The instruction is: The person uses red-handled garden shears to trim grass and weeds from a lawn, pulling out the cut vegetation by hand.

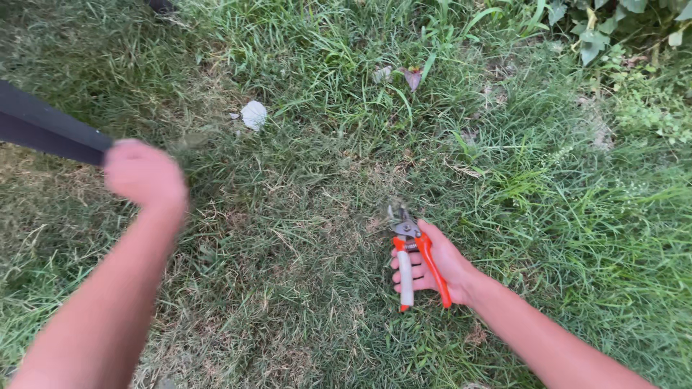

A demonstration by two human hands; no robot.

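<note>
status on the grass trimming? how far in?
Done: no cut stems or clippings are visible on the grass. In hand: the right hand holds orange-handled pruning shears, blades pointing away just above the turf; the blurred left hand grips a dark bag or sheet. Left: seemingly all of it.

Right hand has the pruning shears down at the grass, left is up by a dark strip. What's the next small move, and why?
Probably bring the left hand down to steady itself first. It is blurred and sits by the dark strip, far from the right hand, which grips the orange-handled pruning shears with the blades slightly open and pointing away over the grass. Nothing lies between the blades yet.
</note>
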